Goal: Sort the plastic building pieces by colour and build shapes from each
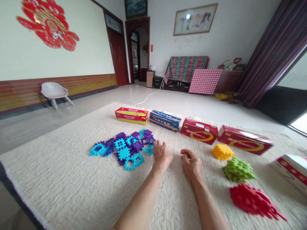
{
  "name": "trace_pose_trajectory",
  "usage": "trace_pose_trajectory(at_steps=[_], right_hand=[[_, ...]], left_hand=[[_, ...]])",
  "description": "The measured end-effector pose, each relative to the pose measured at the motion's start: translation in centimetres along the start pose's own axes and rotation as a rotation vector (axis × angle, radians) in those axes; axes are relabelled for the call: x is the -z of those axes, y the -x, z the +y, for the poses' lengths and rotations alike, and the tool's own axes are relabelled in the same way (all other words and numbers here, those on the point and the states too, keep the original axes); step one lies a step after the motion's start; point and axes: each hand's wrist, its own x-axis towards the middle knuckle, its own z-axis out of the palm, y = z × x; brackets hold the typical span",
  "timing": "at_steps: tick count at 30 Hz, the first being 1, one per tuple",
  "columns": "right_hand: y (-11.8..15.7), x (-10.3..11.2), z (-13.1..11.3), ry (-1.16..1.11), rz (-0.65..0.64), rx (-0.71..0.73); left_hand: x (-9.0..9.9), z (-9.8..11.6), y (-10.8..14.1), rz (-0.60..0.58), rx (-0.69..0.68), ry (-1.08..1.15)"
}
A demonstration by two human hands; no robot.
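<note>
A loose pile of interlocking plastic tiles, light blue [124, 153] and purple [137, 146], lies on the quilted mat. At the pile's right edge is my left hand [162, 155], back up and fingers apart; its fingertips reach a light blue piece, and I cannot tell whether they touch it. My right hand [192, 163] hovers or rests over the mat beside it, fingers curled in, with nothing visible in them. To the right of that hand are a yellow stack of tiles [223, 152], a green stack [239, 169] and a red heap [255, 201].
Along the far side of the mat [72, 169] stand a red-and-yellow box [132, 116], a blue box [165, 120] and two dark red boxes [199, 131]. A white-and-red box [292, 172] sits at the right edge. A white chair [54, 90] stands by the left wall.
</note>
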Motion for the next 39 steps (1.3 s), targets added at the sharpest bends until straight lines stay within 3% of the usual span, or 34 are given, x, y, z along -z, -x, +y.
trace_pose_trajectory(at_steps=[4, 7, 12, 16, 19, 23, 29, 34, 39], right_hand=[[-0.1, 0.0, 0.0, 0.014, -0.005, -0.010], [-0.1, -0.1, 0.1, 0.021, -0.011, -0.001], [-0.1, -0.2, 0.0, 0.019, -0.036, 0.009], [0.0, -0.4, 0.1, 0.010, -0.043, 0.029], [0.0, -0.5, 0.1, 0.015, -0.038, 0.044], [0.1, -0.4, 0.1, 0.031, -0.035, 0.070], [0.1, -0.3, 0.1, 0.062, -0.034, 0.071], [0.1, -0.3, 0.0, 0.042, -0.035, 0.072], [0.1, -0.2, -0.2, 0.045, -0.034, 0.065]], left_hand=[[0.6, 2.0, -0.9, -0.124, -0.166, 0.084], [2.6, 2.0, -2.4, -0.106, -0.188, 0.077], [8.4, -1.5, -3.6, -0.033, -0.069, -0.118], [12.7, -4.9, -2.1, -0.033, 0.133, -0.324], [14.3, -6.9, -0.5, -0.064, 0.260, -0.432], [14.8, -8.8, 0.5, -0.077, 0.241, -0.426], [15.1, -8.8, 0.6, 0.028, 0.002, -0.331], [14.7, -7.3, 1.9, -0.191, -0.209, -0.263], [14.1, -7.5, 2.9, -0.282, -0.212, -0.376]])
